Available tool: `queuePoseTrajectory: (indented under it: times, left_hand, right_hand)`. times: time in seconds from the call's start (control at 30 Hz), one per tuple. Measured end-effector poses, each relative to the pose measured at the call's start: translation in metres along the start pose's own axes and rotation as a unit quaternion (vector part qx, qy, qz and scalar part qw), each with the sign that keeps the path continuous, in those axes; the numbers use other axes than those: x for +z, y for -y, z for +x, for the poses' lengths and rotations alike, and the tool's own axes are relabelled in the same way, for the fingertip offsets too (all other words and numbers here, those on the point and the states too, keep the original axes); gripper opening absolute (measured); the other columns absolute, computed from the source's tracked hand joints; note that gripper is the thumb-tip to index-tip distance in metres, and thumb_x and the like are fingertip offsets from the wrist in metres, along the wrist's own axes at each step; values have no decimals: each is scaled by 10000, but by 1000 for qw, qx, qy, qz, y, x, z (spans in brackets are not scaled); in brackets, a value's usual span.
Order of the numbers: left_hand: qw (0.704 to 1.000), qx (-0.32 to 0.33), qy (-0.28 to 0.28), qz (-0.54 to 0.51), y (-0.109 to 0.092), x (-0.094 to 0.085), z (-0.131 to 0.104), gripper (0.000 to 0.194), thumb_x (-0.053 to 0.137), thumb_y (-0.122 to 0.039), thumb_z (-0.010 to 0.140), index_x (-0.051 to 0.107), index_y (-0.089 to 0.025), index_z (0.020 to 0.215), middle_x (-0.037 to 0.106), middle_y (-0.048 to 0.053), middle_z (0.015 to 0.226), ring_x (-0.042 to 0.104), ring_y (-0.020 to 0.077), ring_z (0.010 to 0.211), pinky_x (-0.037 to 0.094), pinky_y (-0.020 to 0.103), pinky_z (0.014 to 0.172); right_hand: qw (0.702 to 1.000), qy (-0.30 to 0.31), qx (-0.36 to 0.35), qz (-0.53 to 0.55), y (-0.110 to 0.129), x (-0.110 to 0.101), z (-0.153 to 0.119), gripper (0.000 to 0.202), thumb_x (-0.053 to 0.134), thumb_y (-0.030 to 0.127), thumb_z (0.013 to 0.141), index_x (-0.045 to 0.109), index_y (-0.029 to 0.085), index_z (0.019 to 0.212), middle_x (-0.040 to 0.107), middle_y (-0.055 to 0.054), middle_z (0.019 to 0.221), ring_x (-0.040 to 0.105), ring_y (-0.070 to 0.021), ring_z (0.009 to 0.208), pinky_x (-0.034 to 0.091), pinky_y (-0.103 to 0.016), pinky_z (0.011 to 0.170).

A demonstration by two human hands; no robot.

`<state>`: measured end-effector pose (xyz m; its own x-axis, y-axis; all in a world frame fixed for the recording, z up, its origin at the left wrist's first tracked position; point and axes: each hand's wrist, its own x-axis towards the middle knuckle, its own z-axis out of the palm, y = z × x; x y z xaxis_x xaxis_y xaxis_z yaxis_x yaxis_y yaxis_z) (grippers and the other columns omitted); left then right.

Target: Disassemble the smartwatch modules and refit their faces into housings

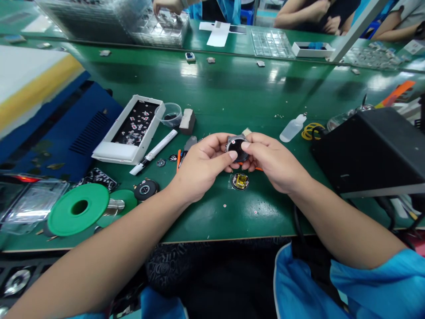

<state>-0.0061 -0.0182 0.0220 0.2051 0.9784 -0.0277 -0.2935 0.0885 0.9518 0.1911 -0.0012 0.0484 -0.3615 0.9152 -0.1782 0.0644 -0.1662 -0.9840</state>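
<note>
A round dark watch case (237,149) is held between my two hands above the green bench. My left hand (207,161) grips its left side, thumb on the near rim. On the other side my right hand (267,155) closes round it, with the thumb over the dark face. A small pale dot with a red centre shows on that face. Just below the hands lies a round circuit module (240,181) with yellow film. Orange-handled tools lie partly hidden behind my fingers.
To the left are a white tray (133,128) of small parts, a white marker (154,151), a clear cup (170,114) and a green solder spool (79,208). A squeeze bottle (292,127) and a black box (368,150) stand right. Other people sit across the bench.
</note>
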Motion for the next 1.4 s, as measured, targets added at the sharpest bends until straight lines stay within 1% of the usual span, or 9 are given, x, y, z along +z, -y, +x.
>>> queuePoseTrajectory:
  times: [0.2, 0.37, 0.5, 0.6, 0.77, 0.97, 1.17, 1.3, 1.4]
  left_hand:
    - [1000, -5, 6, 2, -2, 0, 0, 432, 1125, -356, 830, 841, -194, 1112, 831, -1, 931, 792, 121, 787, 648, 211, 705]
    - [1000, 0, 3, 14, -2, 0, -1, 380, 1084, -350, 867, 842, -194, 1116, 828, 6, 915, 786, 135, 781, 644, 229, 697]
    - [1000, 12, 5, 22, 0, -1, -1, 412, 1098, -352, 858, 844, -202, 1145, 846, 8, 939, 806, 139, 787, 645, 222, 690]
    - [999, 19, 12, 37, 0, -1, -2, 425, 1093, -379, 877, 838, -207, 1170, 860, 17, 962, 812, 147, 785, 662, 240, 702]
    - [996, 60, 38, 56, -5, 2, -4, 402, 1106, -337, 867, 838, -209, 1139, 870, 32, 977, 812, 172, 830, 721, 302, 807]
    - [994, 75, 40, 64, -5, 5, -4, 394, 1104, -348, 871, 845, -215, 1136, 860, 25, 953, 814, 182, 836, 727, 311, 819]
    - [993, 89, 37, 75, -7, 8, -6, 352, 1099, -346, 878, 865, -215, 1106, 822, 6, 922, 743, 149, 753, 741, 317, 844]
    - [993, 88, 44, 67, -9, 9, -6, 320, 1099, -315, 879, 868, -212, 1075, 816, 2, 918, 740, 143, 758, 748, 317, 871]
    - [993, 91, 44, 65, -8, 9, -6, 300, 1094, -324, 891, 864, -215, 1050, 819, 4, 920, 743, 144, 762, 749, 321, 884]
  right_hand:
    - [1000, 4, -4, 2, -1, -1, 1, 243, 735, 419, 983, 623, 224, 892, 717, 9, 809, 644, -110, 727, 501, -242, 692]
    - [1000, 2, -4, 1, -1, -1, 0, 250, 738, 418, 1013, 629, 224, 898, 713, 12, 808, 639, -112, 727, 499, -244, 690]
    - [1000, -4, 3, -4, 0, 0, 0, 266, 727, 397, 1051, 634, 217, 879, 710, 7, 812, 633, -111, 728, 511, -241, 692]
    - [1000, -13, 24, -6, 2, 1, 1, 269, 713, 377, 1062, 634, 215, 862, 708, 0, 798, 631, -111, 710, 504, -236, 671]
    - [999, -11, 32, -8, 3, 0, 1, 291, 760, 424, 1022, 647, 216, 852, 702, -12, 797, 634, -121, 705, 491, -233, 638]
    - [1000, -5, 28, -13, 1, -2, 0, 301, 809, 461, 954, 649, 225, 858, 704, -18, 800, 624, -130, 717, 481, -239, 637]
    - [999, -12, 36, -12, 2, 0, 0, 261, 803, 425, 906, 637, 229, 861, 685, -7, 779, 620, -130, 707, 476, -236, 635]
    - [999, -11, 30, -12, 3, -1, 0, 284, 804, 453, 894, 633, 228, 868, 694, -4, 794, 619, -123, 703, 471, -232, 631]
    - [999, -9, 32, -14, 3, -1, 0, 296, 816, 457, 899, 629, 229, 870, 699, -7, 793, 614, -125, 704, 467, -238, 632]
